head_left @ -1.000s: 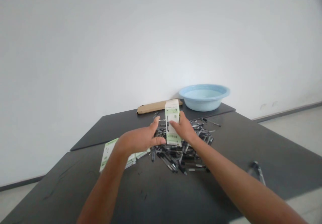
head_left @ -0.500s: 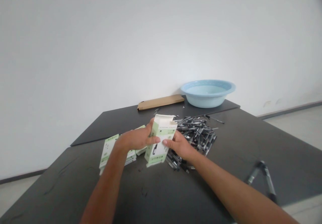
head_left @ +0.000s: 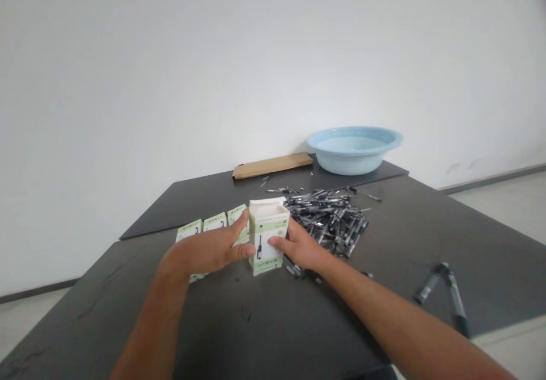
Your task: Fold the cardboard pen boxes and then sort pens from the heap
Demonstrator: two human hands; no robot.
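A white and green pen box (head_left: 272, 226) stands upright at the middle of the view, its top end open and its inside pale. My right hand (head_left: 301, 246) grips it from the right, thumb across the front face, other fingers hidden behind. On the left side, my left hand (head_left: 222, 246) has thumb and forefinger spread apart, the thumb tip at the box's edge. Behind that hand lie several flat pen boxes (head_left: 215, 222) in a row, partly covered by it. A heap of black and clear pens (head_left: 333, 218) spreads just beyond my right hand.
At the back right of the dark table (head_left: 264, 334) sits a light blue basin (head_left: 352, 161). A flat brown cardboard piece (head_left: 273, 165) lies by the wall. Two blurred pens (head_left: 457, 300) meet at an angle near the right edge. Small loose pen parts (head_left: 281, 190) lie behind the box.
The pen box has become more upright and shifted slightly left. My left hand has moved left and spread away from its front face, while my right hand keeps its hold.
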